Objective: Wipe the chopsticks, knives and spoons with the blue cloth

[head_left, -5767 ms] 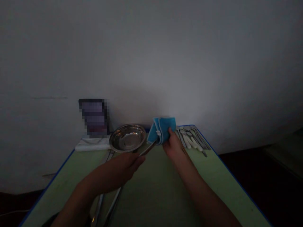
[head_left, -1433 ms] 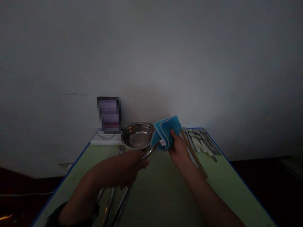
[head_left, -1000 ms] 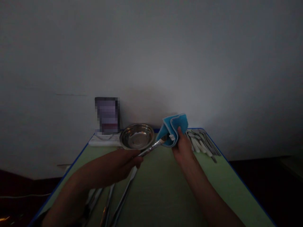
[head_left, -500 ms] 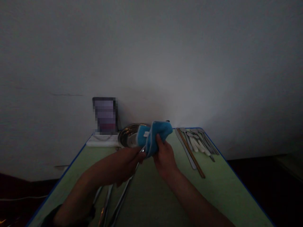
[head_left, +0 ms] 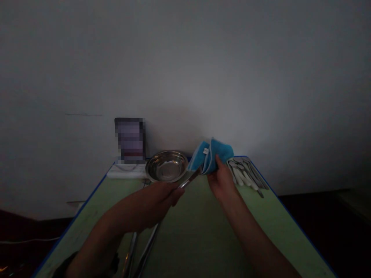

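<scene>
My left hand [head_left: 164,195] is closed round the handle of a metal utensil [head_left: 189,180] that points up and to the right. Its far end is tucked into a folded blue cloth [head_left: 212,159], which my right hand [head_left: 222,180] grips from below, thumb on the cloth. Both hands hover over a green table [head_left: 191,235], just in front of a steel bowl [head_left: 166,166].
A row of cutlery [head_left: 246,175] with white and metal handles lies at the table's far right. Long metal utensils [head_left: 140,253] lie near the front left. A white folded cloth [head_left: 126,172] and a dark upright object [head_left: 130,139] stand at the back left against the wall.
My right hand has slid the blue cloth away from my left hand, up toward the utensil's far end. Half a second ago the cloth was bunched right beside my left fingers.
</scene>
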A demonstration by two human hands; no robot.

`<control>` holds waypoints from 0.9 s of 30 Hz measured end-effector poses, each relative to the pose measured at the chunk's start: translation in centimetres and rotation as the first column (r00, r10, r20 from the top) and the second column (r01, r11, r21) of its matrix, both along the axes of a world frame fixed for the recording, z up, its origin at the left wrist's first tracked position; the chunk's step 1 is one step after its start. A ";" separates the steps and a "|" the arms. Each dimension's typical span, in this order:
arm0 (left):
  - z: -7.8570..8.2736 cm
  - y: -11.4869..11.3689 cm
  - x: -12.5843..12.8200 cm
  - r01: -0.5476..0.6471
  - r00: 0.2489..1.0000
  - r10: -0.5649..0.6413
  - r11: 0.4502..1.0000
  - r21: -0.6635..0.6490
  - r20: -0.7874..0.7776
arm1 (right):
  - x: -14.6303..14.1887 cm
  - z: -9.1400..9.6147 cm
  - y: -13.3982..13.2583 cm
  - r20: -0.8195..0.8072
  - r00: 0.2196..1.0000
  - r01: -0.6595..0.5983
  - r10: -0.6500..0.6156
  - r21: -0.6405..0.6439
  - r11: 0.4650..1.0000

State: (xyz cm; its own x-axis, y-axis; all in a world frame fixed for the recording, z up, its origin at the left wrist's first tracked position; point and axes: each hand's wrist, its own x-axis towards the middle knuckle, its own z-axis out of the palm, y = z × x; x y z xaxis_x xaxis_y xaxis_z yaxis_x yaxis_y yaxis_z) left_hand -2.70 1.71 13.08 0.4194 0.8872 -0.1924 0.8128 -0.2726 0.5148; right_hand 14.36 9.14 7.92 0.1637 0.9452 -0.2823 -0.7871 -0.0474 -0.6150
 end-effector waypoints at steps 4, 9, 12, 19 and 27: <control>-0.9 0.6 0.0 -0.001 1.000 0.002 0.999 0.054 -0.019 | -2.7 -0.5 -2.3 0.062 0.992 -0.107 0.108 -0.024 0.994; -1.1 0.6 0.1 -0.013 1.000 0.015 0.997 0.078 -0.027 | -3.8 -0.8 -3.2 0.072 0.979 -0.188 0.190 -0.032 0.982; -0.9 0.3 0.4 0.014 1.000 -0.011 0.995 0.103 -0.029 | -2.6 -0.4 -2.3 0.079 0.988 -0.131 0.130 0.000 0.991; -0.6 -0.3 0.6 0.053 0.999 -0.052 0.995 0.082 -0.008 | -0.1 -0.3 -0.1 0.024 0.999 -0.044 0.044 0.009 0.999; 0.1 -0.2 -0.3 -0.001 1.000 0.001 1.000 0.014 0.016 | 0.1 0.1 -0.2 0.063 0.996 0.053 -0.059 0.093 0.994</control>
State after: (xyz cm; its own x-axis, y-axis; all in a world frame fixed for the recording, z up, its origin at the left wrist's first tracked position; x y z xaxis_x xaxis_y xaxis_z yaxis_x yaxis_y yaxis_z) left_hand -2.97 1.48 13.23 0.4213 0.8903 -0.1729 0.8048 -0.2791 0.5239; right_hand 14.45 8.93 7.99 0.2322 0.9554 -0.1826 -0.7446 0.0538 -0.6654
